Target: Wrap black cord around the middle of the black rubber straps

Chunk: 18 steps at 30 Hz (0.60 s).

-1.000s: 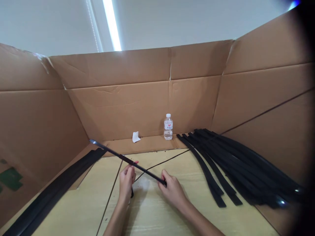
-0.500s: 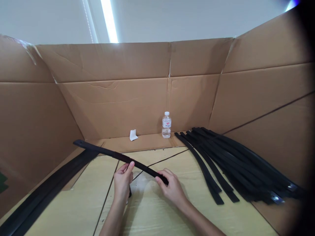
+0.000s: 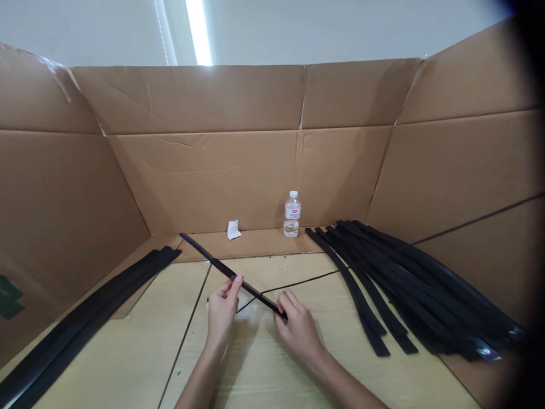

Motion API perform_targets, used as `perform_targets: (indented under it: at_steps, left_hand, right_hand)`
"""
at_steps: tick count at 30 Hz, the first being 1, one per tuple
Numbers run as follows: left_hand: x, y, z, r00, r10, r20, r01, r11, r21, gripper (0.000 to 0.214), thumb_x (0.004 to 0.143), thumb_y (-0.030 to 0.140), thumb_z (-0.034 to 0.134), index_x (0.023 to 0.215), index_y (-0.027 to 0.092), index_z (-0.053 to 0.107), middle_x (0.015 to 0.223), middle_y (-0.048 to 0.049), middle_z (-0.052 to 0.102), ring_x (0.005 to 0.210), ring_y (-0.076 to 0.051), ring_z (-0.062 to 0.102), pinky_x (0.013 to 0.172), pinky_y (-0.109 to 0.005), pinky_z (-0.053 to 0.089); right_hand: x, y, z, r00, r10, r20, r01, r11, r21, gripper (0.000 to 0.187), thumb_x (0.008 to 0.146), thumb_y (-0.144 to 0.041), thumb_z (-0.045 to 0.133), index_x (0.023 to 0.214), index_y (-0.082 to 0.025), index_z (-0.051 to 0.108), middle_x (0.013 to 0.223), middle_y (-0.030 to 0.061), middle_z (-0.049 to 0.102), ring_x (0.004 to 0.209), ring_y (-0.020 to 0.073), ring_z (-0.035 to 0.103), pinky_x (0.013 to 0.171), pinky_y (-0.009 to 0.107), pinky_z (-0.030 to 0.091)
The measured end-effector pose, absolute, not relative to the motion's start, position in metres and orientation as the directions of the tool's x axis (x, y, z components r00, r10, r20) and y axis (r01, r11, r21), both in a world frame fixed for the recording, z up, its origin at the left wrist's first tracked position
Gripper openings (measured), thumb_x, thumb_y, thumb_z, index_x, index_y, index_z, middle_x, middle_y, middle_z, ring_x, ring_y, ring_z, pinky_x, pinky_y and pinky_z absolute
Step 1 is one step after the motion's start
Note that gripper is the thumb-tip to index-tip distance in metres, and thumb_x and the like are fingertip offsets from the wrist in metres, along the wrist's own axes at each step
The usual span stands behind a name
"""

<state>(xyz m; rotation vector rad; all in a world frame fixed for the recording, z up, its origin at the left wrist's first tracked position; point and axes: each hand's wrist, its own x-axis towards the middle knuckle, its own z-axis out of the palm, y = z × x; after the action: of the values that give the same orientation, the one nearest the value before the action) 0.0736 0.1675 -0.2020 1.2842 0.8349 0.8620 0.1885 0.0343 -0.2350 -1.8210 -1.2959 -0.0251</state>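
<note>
A long thin black strip (image 3: 213,262) is held over the wooden table (image 3: 255,369), slanting from near centre up towards the far left. My left hand (image 3: 222,311) pinches it near its middle with thumb and forefinger. My right hand (image 3: 298,328) is closed on its near end. On the right lies a heap of several similar black strips (image 3: 409,287), fanned out along the cardboard wall. Another set of black strips (image 3: 80,318) lies straight along the left wall.
Tall cardboard walls (image 3: 238,170) enclose the table on three sides. A small water bottle (image 3: 292,214) and a scrap of white paper (image 3: 234,229) stand at the back wall. A thin dark cord (image 3: 306,278) runs across the tabletop.
The strip's far end has swung from the left towards the back centre and turned edge-on, looking thinner. Both hands stay on it in almost the same place.
</note>
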Motion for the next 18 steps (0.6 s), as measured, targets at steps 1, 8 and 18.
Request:
perform_targets:
  at_steps: [1, 8, 18]
  left_hand:
    - [0.0734, 0.1664, -0.1999, 0.477, 0.878, -0.040, -0.088, 0.093, 0.992, 0.077, 0.062, 0.070, 0.065, 0.104, 0.005, 0.056, 0.050, 0.0099, 0.014, 0.044, -0.003, 0.012, 0.042, -0.017, 0.008]
    - [0.0749, 0.1640, -0.1955, 0.547, 0.837, 0.004, -0.192, 0.121, 0.974, 0.082, 0.060, 0.070, 0.066, 0.109, 0.005, 0.052, 0.051, 0.0111, 0.013, 0.043, -0.003, 0.012, 0.041, -0.016, 0.008]
    - [0.0739, 0.1628, -0.1947, 0.416, 0.906, 0.074, -0.131, -0.021, 0.991, 0.048, 0.066, 0.057, 0.069, 0.073, 0.010, 0.059, 0.046, 0.0045, 0.028, 0.044, -0.005, 0.023, 0.043, -0.019, 0.012]
  right_hand:
    - [0.1886, 0.0346, -0.2346, 0.464, 0.753, 0.467, 0.753, -0.058, -0.655, 0.013, 0.071, -0.006, 0.045, 0.079, -0.017, 0.045, 0.084, 0.0020, 0.049, 0.071, 0.0162, 0.047, 0.064, 0.027, 0.032]
    - [0.1958, 0.0372, -0.2305, 0.473, 0.797, 0.375, 0.561, 0.056, -0.826, 0.020, 0.087, -0.029, 0.050, 0.096, -0.015, 0.061, 0.097, 0.0070, 0.060, 0.093, 0.0196, 0.056, 0.084, 0.030, 0.041]
    - [0.1905, 0.0359, -0.2342, 0.424, 0.820, 0.385, 0.592, 0.071, -0.803, 0.011, 0.086, -0.026, 0.049, 0.082, -0.016, 0.047, 0.082, 0.0039, 0.056, 0.077, 0.0173, 0.053, 0.070, 0.028, 0.040]
